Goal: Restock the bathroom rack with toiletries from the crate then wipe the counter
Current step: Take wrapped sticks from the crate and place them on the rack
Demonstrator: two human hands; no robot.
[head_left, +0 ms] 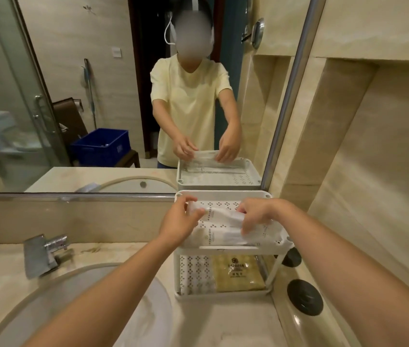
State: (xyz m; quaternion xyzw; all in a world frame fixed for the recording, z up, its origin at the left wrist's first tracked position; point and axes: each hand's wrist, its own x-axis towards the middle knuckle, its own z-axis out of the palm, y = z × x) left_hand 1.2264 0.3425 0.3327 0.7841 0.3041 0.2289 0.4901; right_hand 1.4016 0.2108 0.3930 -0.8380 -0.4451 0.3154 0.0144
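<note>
Left hand (178,225) and right hand (257,216) are pinching 1 white packet (223,216) over the rack (226,251) top shelf.

No wording here is sharp enough to read. The yellow packet (238,272) on the lower shelf of the rack (226,251) bears a flower-like emblem above blurred characters; the white sachet (223,217) held over the top shelf and its neighbour each carry small, illegible print.

head cam, fwd+down, near rack (223,194)
</note>
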